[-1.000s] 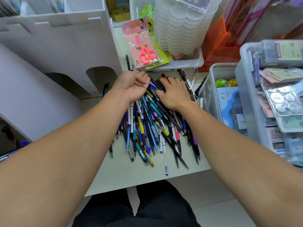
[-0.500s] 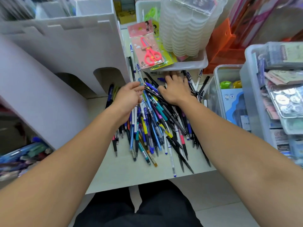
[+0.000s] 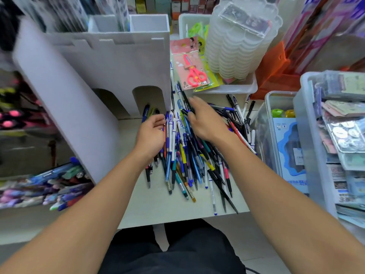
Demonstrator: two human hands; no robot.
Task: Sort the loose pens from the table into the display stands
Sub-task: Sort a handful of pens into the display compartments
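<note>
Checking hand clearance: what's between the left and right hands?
Head view: pens from the pile fill the gap between the left hand and right hand, mostly white and blue barrels; no bare table there.

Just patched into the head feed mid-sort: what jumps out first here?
A big heap of loose pens covers the middle of the table, with the left hand and right hand both on it. Left of them stands a white display stand; behind, packaged pink scissors.
</note>
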